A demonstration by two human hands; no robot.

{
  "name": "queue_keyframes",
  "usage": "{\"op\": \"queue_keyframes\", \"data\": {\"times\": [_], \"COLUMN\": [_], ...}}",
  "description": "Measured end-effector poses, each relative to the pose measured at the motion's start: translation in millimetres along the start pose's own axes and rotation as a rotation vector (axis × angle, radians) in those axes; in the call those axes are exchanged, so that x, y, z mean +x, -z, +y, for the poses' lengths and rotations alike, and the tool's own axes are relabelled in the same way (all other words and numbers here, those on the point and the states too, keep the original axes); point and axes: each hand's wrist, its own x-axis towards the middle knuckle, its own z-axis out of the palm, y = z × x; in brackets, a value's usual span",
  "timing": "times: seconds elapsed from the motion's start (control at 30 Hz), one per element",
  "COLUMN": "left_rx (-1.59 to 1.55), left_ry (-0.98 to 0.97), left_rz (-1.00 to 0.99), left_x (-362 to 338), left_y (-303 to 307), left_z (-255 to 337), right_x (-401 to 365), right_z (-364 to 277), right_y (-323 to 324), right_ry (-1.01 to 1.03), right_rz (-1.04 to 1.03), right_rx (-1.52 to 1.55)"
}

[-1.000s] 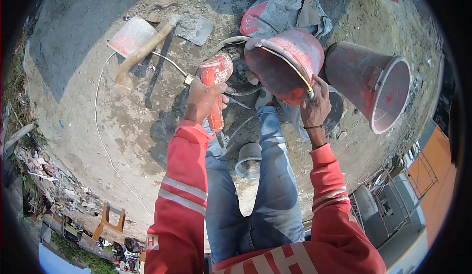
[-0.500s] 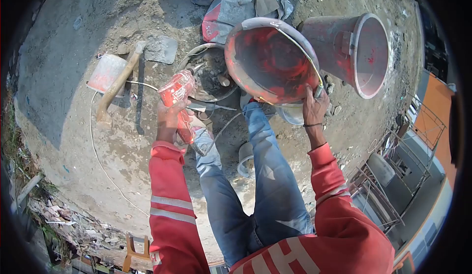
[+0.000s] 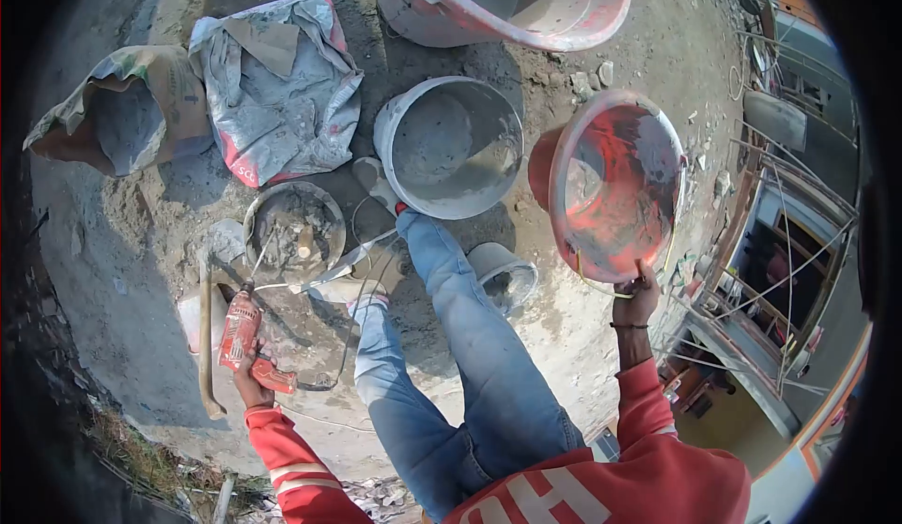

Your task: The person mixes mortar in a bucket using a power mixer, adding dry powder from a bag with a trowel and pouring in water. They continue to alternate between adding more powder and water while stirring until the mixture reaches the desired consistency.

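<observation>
My left hand is wrapped round the grip of a red, dust-caked power drill. The drill's long bit points up toward a round tub with a hammer-like wooden handle end in it. On the other side, my right hand grips the lower rim of a bucket stained red inside, tilted with its mouth toward me. A wire handle with yellow parts hangs at that rim. Between the hands, a larger grey bucket stands beyond my feet, with greyish material inside.
An opened cement bag and a paper sack lie at upper left. A big pinkish tub is at the top. A wooden-handled hoe, a trowel-like blade, a small pail and cords surround my feet. Scaffolding stands right.
My right hand has carried the red-stained bucket to the right, and the grey bucket now shows. My left hand has shifted left and lower with the drill. The camera view has turned.
</observation>
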Motion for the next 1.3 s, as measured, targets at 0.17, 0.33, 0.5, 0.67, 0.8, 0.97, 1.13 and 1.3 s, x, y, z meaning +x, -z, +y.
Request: {"op": "queue_keyframes", "data": {"times": [0.17,0.33,0.5,0.67,0.8,0.97,1.13,1.3], "left_rx": [0.046,0.188,0.228,0.174,0.089,0.011,-0.055,-0.112], "left_ry": [0.022,0.028,0.028,0.032,0.008,-0.08,-0.135,-0.156], "left_rz": [0.022,0.115,0.124,0.212,0.245,0.201,0.218,0.277], "left_x": [-2.9,-2.6,-0.3,-8.0,-5.1,-2.6,-4.9,-8.9], "left_y": [-6.1,-1.5,-0.4,-25.9,-15.5,-9.3,-16.2,-17.7], "left_z": [-3.9,-2.2,-0.2,2.9,-3.3,-13.9,-10.1,-12.5], "right_x": [175.5,319.3,344.3,297.4,138.1,-87.0,-181.4,-133.8], "right_z": [112.0,208.3,275.0,270.6,188.7,197.2,395.5,579.4], "right_y": [19.1,-53.2,-91.1,-92.8,-149.4,-276.8,-365.8,-369.2], "right_ry": [-0.041,-0.084,-0.308,-0.704,0.05,-0.146,-0.835,-0.979], "right_rz": [0.249,0.203,0.03,-0.14,-0.297,-0.939,-1.016,-0.854], "right_rx": [0.181,0.315,0.359,-0.35,-0.737,-0.796,-1.115,-1.131]}}
